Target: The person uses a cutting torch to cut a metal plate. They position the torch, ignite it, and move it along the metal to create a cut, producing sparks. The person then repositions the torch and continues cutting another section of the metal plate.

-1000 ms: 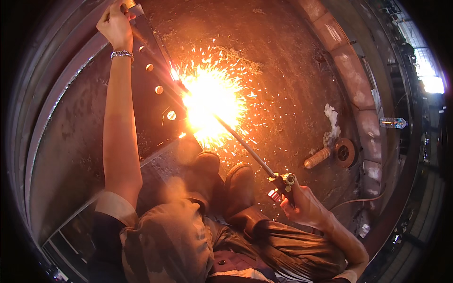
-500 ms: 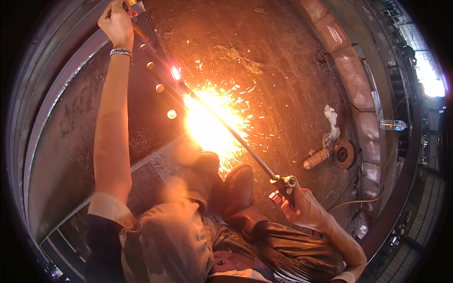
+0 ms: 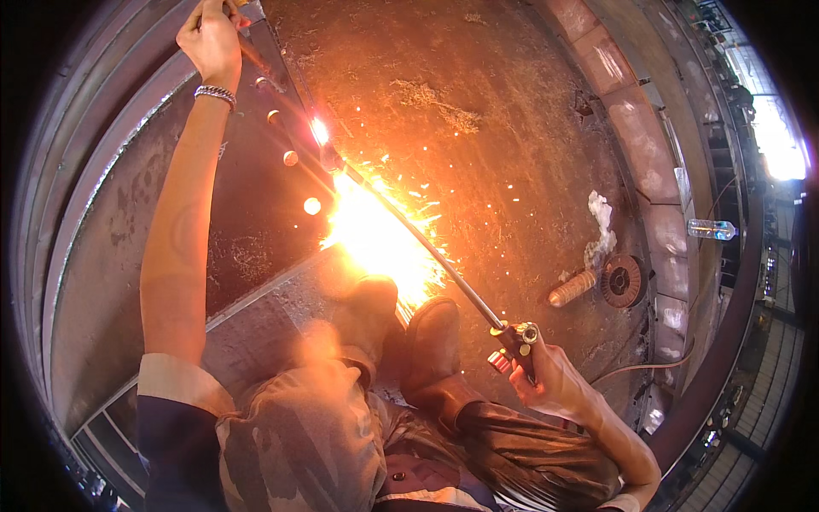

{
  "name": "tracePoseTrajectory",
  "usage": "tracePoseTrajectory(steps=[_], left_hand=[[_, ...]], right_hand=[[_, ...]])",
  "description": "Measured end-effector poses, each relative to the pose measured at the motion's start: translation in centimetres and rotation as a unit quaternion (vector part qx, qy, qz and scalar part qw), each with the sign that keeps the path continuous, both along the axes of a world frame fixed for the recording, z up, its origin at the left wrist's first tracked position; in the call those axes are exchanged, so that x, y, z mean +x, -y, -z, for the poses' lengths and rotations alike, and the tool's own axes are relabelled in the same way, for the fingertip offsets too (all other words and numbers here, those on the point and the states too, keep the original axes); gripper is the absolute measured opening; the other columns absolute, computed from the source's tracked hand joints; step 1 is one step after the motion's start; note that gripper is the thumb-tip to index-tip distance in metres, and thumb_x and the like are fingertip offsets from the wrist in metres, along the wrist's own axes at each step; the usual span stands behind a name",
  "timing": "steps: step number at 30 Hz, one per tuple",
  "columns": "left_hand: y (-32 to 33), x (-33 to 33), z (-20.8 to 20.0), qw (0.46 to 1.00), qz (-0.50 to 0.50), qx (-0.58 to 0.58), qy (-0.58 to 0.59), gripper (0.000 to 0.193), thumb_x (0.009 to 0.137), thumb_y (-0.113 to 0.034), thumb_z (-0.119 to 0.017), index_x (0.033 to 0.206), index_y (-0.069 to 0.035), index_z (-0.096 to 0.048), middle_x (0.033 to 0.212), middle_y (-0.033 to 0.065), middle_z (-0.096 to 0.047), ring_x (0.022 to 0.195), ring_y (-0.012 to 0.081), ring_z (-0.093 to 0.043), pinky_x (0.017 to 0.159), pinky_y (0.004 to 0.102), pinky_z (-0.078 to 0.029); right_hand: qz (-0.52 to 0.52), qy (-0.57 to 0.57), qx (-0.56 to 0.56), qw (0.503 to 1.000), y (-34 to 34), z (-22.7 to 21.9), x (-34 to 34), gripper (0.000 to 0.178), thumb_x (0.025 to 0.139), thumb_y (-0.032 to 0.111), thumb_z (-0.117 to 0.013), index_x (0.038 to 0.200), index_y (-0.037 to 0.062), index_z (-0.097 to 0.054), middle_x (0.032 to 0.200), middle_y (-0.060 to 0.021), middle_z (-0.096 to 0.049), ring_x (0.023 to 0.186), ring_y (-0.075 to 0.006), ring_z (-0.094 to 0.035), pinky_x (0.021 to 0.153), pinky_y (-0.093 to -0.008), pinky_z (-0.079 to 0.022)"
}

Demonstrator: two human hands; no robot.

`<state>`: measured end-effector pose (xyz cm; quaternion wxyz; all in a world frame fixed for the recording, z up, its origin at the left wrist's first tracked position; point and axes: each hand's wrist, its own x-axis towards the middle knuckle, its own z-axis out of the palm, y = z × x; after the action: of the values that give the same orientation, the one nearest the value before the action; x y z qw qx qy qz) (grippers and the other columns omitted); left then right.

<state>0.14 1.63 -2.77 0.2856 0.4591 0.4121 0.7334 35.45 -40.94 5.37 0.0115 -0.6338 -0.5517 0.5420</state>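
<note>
My right hand point(image 3: 553, 380) is wrapped round the handle of a gas cutting torch point(image 3: 437, 253), with brass valve knobs and a red-striped piece beside the fingers. The torch's long metal tube slants up and left to a bright glowing spot point(image 3: 320, 130) along a straight plate edge. Below its head, a white-yellow burst of sparks point(image 3: 380, 235) sprays toward my boots point(image 3: 432, 337). At the upper left, my left hand point(image 3: 212, 41) is closed with curled fingers by a small yellowish piece at the picture's edge. What these fingers grip is partly cut off.
Round holes or spots point(image 3: 312, 206) run in a row along the dark plate. On the right lie a ribbed cylinder point(image 3: 572, 288), a round disc point(image 3: 624, 281) and a crumpled white piece point(image 3: 600, 226). A curved metal rim point(image 3: 641, 141) bears a plastic bottle point(image 3: 711, 229); a hose point(image 3: 648, 366) trails nearby.
My left forearm and elbow have swung outward to the left, while that hand stays nearly in place. The spark burst has narrowed. My right hand and the torch have barely moved.
</note>
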Motion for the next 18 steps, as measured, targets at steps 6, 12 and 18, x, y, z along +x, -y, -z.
tracePoseTrajectory(steps=[6,12,18], left_hand=[[0.3,0.3,-0.2,1.000,-0.013,-0.003,-0.009,0.031,0.092,-0.012,-0.057,0.064,0.001,-0.055,0.056,0.0029,-0.046,0.053,0.0121,-0.042,0.063,0.0341,-0.053],[0.4,0.3,-0.3,1.000,-0.017,-0.011,-0.010,0.032,0.091,-0.013,-0.058,0.062,0.001,-0.055,0.056,0.0026,-0.045,0.053,0.0118,-0.042,0.063,0.0342,-0.053],[0.3,0.3,-0.2,1.000,-0.013,0.001,0.004,0.031,0.091,-0.012,-0.059,0.063,0.001,-0.056,0.057,0.0023,-0.046,0.053,0.0109,-0.042,0.061,0.0331,-0.054]], right_hand=[[-0.032,-0.007,0.038,0.999,0.5,0.4,0.4,0.052,0.080,-0.004,-0.055,0.128,-0.0034,-0.037,0.071,-0.0200,-0.058,0.064,-0.0419,-0.061,0.058,-0.0444,-0.046],[-0.015,-0.031,0.037,0.999,0.7,0.3,0.4,0.052,0.080,-0.004,-0.055,0.129,-0.0059,-0.037,0.077,-0.0211,-0.061,0.065,-0.0416,-0.062,0.057,-0.0430,-0.047],[-0.019,-0.031,0.053,0.998,1.3,0.5,0.6,0.053,0.079,-0.004,-0.056,0.130,-0.0048,-0.037,0.073,-0.0192,-0.060,0.062,-0.0399,-0.061,0.056,-0.0424,-0.046]])
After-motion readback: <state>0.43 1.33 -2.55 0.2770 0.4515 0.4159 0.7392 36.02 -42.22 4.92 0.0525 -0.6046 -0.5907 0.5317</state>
